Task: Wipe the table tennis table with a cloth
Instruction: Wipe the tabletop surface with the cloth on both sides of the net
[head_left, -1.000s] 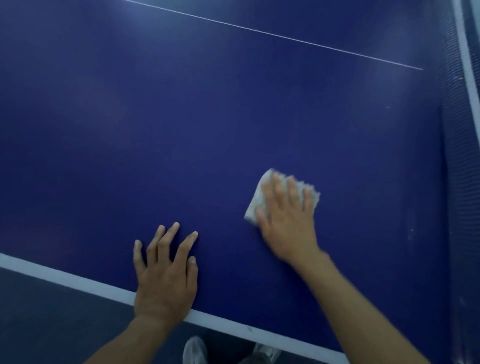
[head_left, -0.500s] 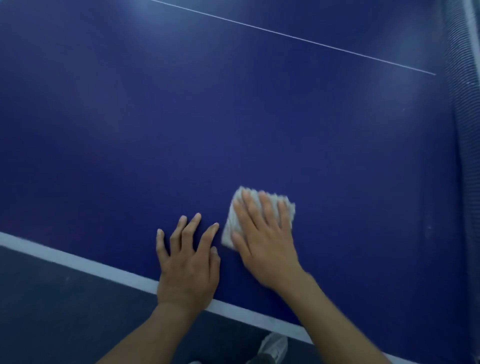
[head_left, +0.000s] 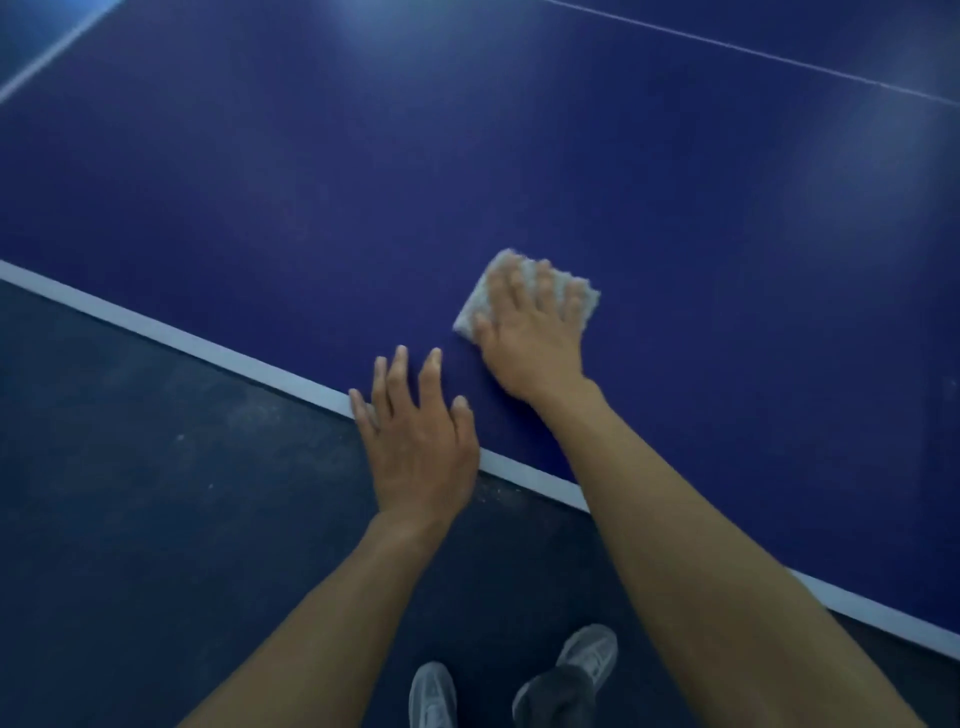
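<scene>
Head view: found the cloth (head_left: 470, 316), folded small, on the table (head_left: 467, 156) near its closest white edge (head_left: 182, 338), pinned flat under the straight fingers of the right hand (head_left: 530, 345). Saw the left hand (head_left: 415, 441) just beside, across that edge, fingers spread, holding nothing. Judged wide open surface ahead and to either side for wiping.

My right hand (head_left: 530, 343) lay flat, fingers spread, on the small white fuzzy cloth (head_left: 588, 299) atop the dark blue table tennis table (head_left: 467, 156). My left hand (head_left: 415, 447) rested open over the white edge stripe (head_left: 156, 325), near it; grey sneakers (head_left: 589, 656) showed below.
</scene>
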